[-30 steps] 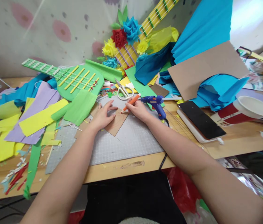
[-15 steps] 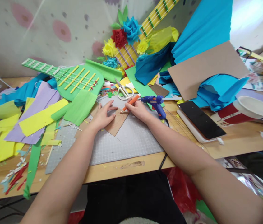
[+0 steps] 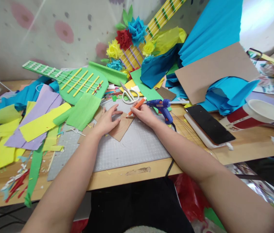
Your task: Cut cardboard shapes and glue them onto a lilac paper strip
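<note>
An orange marker is pinched in my right hand, its tip down at the upper right of a brown cardboard piece. A faint curved line shows on that cardboard. My left hand lies on the cardboard's left side with its fingers spread. Both rest on a grey cutting mat. Just beyond the hands lie white-handled scissors, and a blue glue gun sits right of my right hand.
A green paper guitar and crepe paper strips cover the left. Behind stands a yellow guitar with paper flowers. At right are a phone, a paper cup and a large cardboard sheet. The glue gun's cord crosses the table's front edge.
Almost nothing differs. The marker and my right hand have shifted very slightly; my left hand stays in place on the cardboard.
</note>
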Available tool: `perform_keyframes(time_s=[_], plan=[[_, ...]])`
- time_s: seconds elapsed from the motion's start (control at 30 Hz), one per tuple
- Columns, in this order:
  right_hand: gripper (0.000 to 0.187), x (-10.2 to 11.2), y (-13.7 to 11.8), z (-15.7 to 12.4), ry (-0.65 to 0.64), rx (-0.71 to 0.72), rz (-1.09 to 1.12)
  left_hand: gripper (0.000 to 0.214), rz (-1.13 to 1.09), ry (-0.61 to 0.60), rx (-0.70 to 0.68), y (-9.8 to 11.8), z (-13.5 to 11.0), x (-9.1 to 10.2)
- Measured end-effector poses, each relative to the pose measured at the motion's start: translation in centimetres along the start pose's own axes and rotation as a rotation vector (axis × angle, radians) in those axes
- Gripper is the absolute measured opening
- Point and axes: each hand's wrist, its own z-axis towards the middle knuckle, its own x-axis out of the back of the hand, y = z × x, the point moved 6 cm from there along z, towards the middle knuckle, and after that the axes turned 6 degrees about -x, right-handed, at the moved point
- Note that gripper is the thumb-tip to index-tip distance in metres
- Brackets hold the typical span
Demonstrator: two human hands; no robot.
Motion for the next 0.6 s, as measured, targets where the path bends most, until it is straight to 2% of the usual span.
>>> perform_keyframes(time_s=[0.6], plan=[[0.006,0.15,0.42,0.23,0.005,-0.035,0.018,0.064,0.009,-0.003,0.004,0.18,0.02,0.07]])
